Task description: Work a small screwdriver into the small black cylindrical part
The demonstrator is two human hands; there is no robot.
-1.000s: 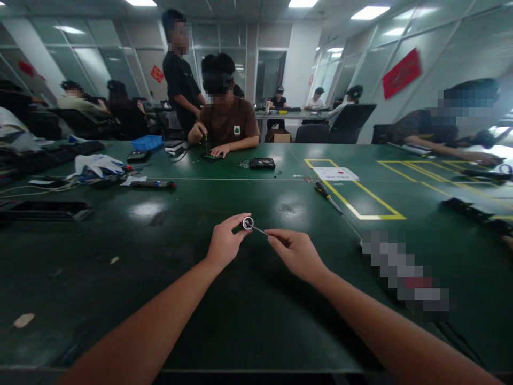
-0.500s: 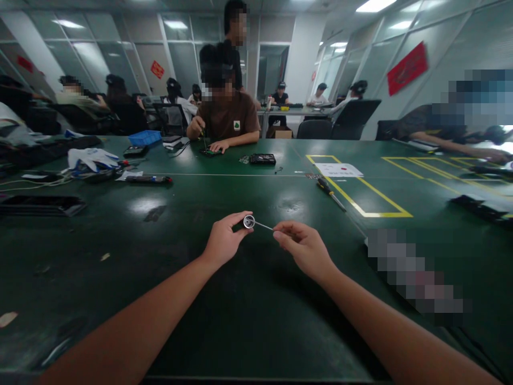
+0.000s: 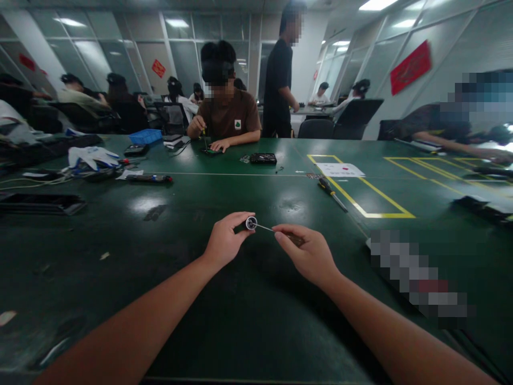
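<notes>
My left hand (image 3: 226,238) grips a small round part (image 3: 251,223) with a silvery rim and a dark hollow inside, its open end turned toward me. In my right hand (image 3: 306,248) is a thin screwdriver (image 3: 264,228); its handle lies mostly hidden under the fingers. The metal shaft points left, and its tip reaches into the hollow of the round part. Whether the tip sits on a screw inside is too small to tell. Both hands are held above the green table (image 3: 240,331).
A yellow-and-black screwdriver (image 3: 332,193) lies right, near a white sheet (image 3: 340,170) and yellow tape. White gloves (image 3: 93,159), a blue tray (image 3: 145,137) and a dark pen-like tool (image 3: 149,179) are left. A co-worker (image 3: 229,115) sits opposite; a blurred-out object (image 3: 417,272) lies right.
The round part has tilted slightly in my left hand, and the right hand has turned a little, showing more of the handle. In the background a standing person has walked to the right.
</notes>
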